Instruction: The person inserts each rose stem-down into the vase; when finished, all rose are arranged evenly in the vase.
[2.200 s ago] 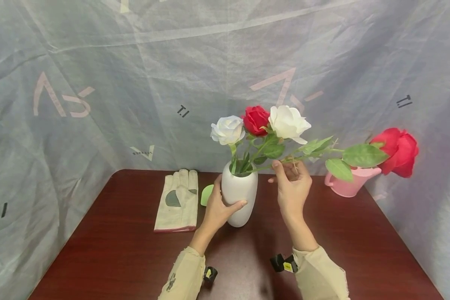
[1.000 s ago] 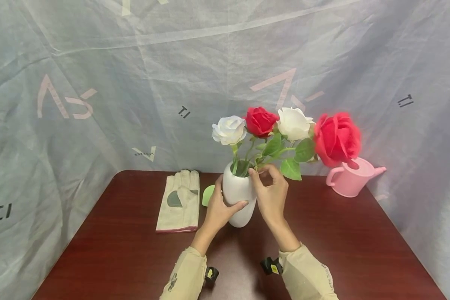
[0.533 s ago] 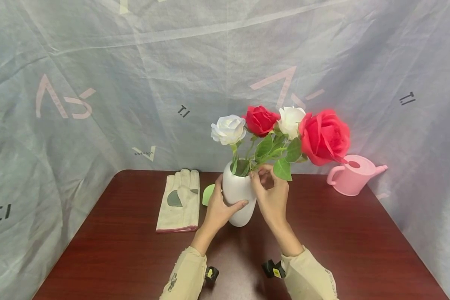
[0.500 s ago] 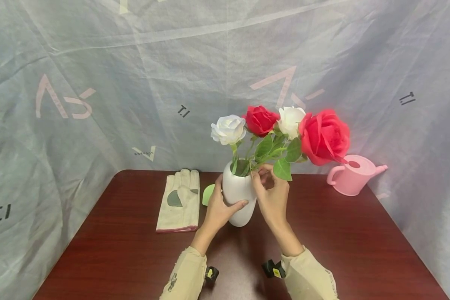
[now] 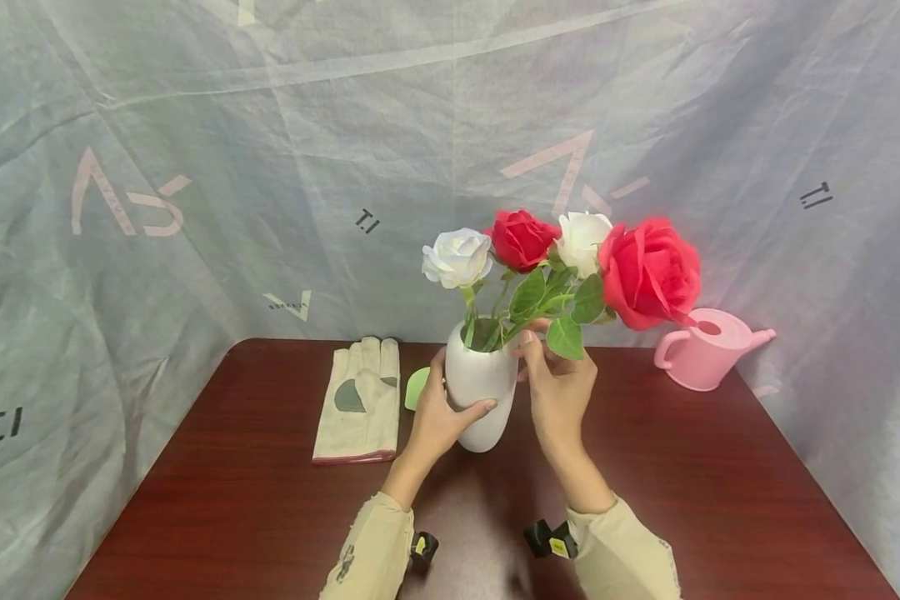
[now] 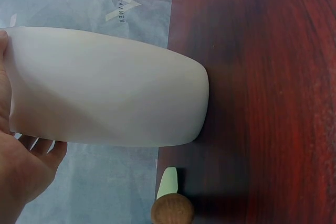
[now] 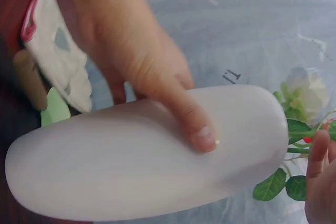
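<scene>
My left hand [image 5: 437, 421] grips the side of a white vase [image 5: 483, 392], its thumb lying across the front. In the right wrist view the left thumb is pressed along the vase wall. A large red rose [image 5: 648, 275] leans out of the vase mouth to the right. Also in the vase are a white rose [image 5: 457, 258] at left, a smaller red rose [image 5: 522, 240] and another white rose [image 5: 583, 242] behind the large one. My right hand [image 5: 566, 404] is beside the rim, its fingers loosely bent around the leaning stem without visibly pinching it. Leaves partly hide its fingertips.
A cream work glove [image 5: 356, 404] lies left of the vase. Between them is a green tool blade [image 5: 416, 389], whose wooden handle [image 7: 30, 80] shows in the right wrist view. A pink watering can [image 5: 703, 354] stands at right. Grey cloth [image 5: 270, 167] hangs behind the dark red table [image 5: 217, 500].
The large red rose came from the far right toward the vase, its stem now at the mouth. My right hand has since slid slightly rightward off the rim while the rose stayed put.
</scene>
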`<move>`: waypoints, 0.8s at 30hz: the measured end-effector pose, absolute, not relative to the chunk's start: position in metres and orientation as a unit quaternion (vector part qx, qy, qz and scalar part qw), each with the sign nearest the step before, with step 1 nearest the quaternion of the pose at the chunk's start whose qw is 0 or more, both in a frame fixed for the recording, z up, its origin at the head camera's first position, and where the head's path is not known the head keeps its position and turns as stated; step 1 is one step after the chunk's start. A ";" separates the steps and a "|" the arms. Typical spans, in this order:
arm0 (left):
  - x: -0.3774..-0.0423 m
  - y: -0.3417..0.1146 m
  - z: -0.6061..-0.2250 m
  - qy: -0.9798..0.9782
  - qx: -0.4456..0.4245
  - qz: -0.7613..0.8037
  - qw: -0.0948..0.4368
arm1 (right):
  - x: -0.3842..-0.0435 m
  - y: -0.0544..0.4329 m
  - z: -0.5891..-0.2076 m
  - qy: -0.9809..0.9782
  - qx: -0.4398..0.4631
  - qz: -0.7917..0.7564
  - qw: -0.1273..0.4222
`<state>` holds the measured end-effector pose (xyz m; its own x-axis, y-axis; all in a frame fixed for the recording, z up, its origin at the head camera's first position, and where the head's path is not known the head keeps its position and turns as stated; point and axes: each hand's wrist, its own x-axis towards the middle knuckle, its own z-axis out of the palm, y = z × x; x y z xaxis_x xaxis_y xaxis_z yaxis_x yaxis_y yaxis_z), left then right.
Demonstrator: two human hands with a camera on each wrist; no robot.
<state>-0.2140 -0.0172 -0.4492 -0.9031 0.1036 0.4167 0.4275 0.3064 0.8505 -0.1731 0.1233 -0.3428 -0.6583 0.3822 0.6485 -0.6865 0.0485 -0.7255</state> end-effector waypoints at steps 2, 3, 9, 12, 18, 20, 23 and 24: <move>-0.214 -0.017 -0.449 -0.794 -0.168 -0.566 0.143 | -0.178 0.125 -0.345 -0.596 0.116 0.691 0.392; -0.214 -0.017 -0.449 -0.794 -0.168 -0.567 0.143 | -0.180 0.126 -0.347 -0.593 0.112 0.695 0.391; -0.214 -0.016 -0.448 -0.793 -0.166 -0.569 0.141 | -0.178 0.126 -0.340 -0.592 0.099 0.702 0.384; -0.214 -0.016 -0.449 -0.793 -0.166 -0.569 0.141 | -0.171 0.124 -0.330 -0.597 0.101 0.699 0.380; -0.214 -0.017 -0.449 -0.792 -0.167 -0.569 0.142 | -0.164 0.121 -0.321 -0.621 0.114 0.666 0.398; -0.214 -0.017 -0.449 -0.792 -0.168 -0.570 0.141 | -0.164 0.121 -0.321 -0.629 0.120 0.652 0.407; -0.214 -0.017 -0.449 -0.791 -0.168 -0.571 0.143 | -0.166 0.123 -0.321 -0.642 0.128 0.631 0.416; -0.214 -0.018 -0.450 -0.791 -0.168 -0.571 0.144 | -0.167 0.123 -0.321 -0.646 0.129 0.625 0.418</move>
